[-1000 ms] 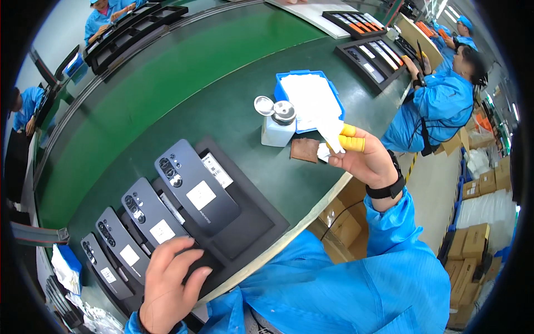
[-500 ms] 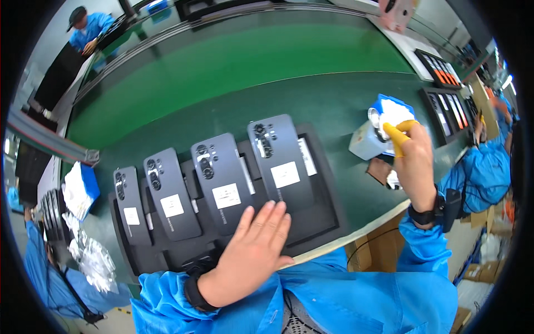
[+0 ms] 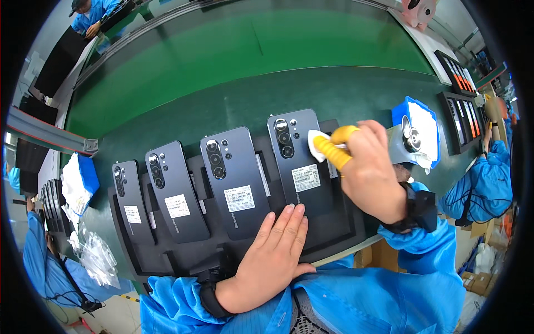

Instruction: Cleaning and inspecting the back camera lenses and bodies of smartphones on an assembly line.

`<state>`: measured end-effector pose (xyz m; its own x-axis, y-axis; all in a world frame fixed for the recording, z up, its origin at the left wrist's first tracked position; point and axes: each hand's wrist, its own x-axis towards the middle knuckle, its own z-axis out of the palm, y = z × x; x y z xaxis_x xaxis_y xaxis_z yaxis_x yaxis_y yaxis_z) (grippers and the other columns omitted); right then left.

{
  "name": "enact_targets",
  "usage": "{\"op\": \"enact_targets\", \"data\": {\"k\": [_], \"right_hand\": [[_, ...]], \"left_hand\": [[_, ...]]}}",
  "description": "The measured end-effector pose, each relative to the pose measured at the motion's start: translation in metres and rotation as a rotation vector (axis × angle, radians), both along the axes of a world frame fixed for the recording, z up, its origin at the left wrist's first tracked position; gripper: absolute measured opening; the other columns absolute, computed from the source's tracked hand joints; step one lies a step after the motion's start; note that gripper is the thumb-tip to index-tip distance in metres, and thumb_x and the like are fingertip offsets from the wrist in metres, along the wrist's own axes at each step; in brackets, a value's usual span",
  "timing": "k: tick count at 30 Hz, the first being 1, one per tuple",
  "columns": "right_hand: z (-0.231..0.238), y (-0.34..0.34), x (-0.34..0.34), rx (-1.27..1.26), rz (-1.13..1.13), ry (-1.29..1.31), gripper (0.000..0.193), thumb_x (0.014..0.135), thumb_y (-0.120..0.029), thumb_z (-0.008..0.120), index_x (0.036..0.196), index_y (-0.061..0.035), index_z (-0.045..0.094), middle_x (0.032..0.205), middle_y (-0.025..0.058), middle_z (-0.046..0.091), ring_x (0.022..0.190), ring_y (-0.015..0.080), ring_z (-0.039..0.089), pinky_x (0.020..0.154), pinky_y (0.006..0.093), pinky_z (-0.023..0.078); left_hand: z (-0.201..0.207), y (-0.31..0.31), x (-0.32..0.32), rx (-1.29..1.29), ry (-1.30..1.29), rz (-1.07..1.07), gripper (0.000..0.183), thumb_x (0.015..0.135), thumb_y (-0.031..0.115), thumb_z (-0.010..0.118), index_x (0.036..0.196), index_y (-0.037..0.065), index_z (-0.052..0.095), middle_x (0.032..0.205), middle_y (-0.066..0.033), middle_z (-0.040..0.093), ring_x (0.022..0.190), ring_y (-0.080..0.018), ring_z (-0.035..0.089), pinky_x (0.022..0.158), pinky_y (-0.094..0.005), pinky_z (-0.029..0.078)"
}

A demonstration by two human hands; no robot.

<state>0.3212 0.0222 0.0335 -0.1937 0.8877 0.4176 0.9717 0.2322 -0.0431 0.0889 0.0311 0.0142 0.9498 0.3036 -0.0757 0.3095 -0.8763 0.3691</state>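
Here, four phones (image 3: 247,156) lie in one tray (image 3: 354,224) — left hand (image 3: 267,266) flat, right hand (image 3: 370,177) pinching one wipe (image 3: 317,146).

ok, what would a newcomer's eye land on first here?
Likely the four dark phones, lined up across a black tray at lower centre. Next, the yellow finger covers on the right hand, which holds a white pad at the rightmost phone's right edge. Then the blue box of white sheets, right of the tray.

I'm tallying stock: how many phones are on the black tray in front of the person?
4, in a row: the far-left phone, the second phone, the third phone, and the far-right phone, nearest the right hand. Any beneath these would be hidden.
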Motion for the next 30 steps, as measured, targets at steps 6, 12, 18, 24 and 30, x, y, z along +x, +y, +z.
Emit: {"op": "enact_targets", "data": {"k": [6, 12, 18, 24, 30], "right_hand": [[-0.011, 0.013, 0.007, 0.044, -0.111, -0.018, 0.027, 0.074, -0.004, 0.064, 0.1, -0.0013, 0.071, 0.097, 0.0093, 0.057, 0.089, 0.0269, 0.054, 0.092, 0.0441, 0.037], [-0.024, 0.016, -0.01, 0.115, 0.047, 0.084, 0.03, 0.069, -0.003, 0.074, 0.098, 0.0012, 0.069, 0.089, 0.0086, 0.059, 0.079, 0.026, 0.055, 0.088, 0.0456, 0.04], [-0.035, 0.032, -0.019, 0.169, 0.026, -0.061, 0.024, 0.07, -0.015, 0.072, 0.092, -0.0064, 0.074, 0.097, 0.006, 0.062, 0.082, 0.0197, 0.056, 0.092, 0.0479, 0.035], [-0.04, 0.017, -0.025, 0.141, -0.039, 0.001, 0.027, 0.068, -0.014, 0.076, 0.093, -0.0043, 0.074, 0.092, 0.0025, 0.064, 0.077, 0.0177, 0.058, 0.09, 0.0445, 0.032], [-0.045, 0.045, -0.011, 0.307, -0.018, -0.168, 0.014, 0.074, -0.017, 0.07, 0.086, -0.0104, 0.074, 0.089, -0.0029, 0.056, 0.082, 0.0133, 0.054, 0.092, 0.044, 0.03]], "left_hand": [[0.0, 0.004, 0.0, -0.009, -0.031, -0.004, 0.081, 0.08, 0.054, 0.062, 0.132, -0.007, 0.049, 0.145, -0.0222, 0.041, 0.138, -0.0344, 0.036, 0.113, -0.0482, 0.027], [-0.001, 0.006, 0.002, -0.058, -0.037, 0.048, 0.078, 0.08, 0.051, 0.064, 0.132, -0.005, 0.049, 0.145, -0.0216, 0.041, 0.138, -0.0332, 0.036, 0.113, -0.0471, 0.028], [0.0, 0.007, 0.002, -0.077, -0.003, 0.052, 0.078, 0.081, 0.05, 0.063, 0.134, -0.005, 0.047, 0.146, -0.0216, 0.04, 0.139, -0.0337, 0.035, 0.113, -0.0458, 0.027], [-0.002, 0.009, 0.003, -0.105, -0.011, 0.034, 0.077, 0.082, 0.05, 0.063, 0.133, -0.005, 0.049, 0.146, -0.0214, 0.04, 0.139, -0.0333, 0.036, 0.113, -0.0455, 0.028], [0.002, 0.009, 0.003, -0.073, -0.002, 0.044, 0.076, 0.081, 0.049, 0.065, 0.132, -0.005, 0.05, 0.145, -0.0211, 0.042, 0.138, -0.0333, 0.037, 0.112, -0.0459, 0.03]]}}
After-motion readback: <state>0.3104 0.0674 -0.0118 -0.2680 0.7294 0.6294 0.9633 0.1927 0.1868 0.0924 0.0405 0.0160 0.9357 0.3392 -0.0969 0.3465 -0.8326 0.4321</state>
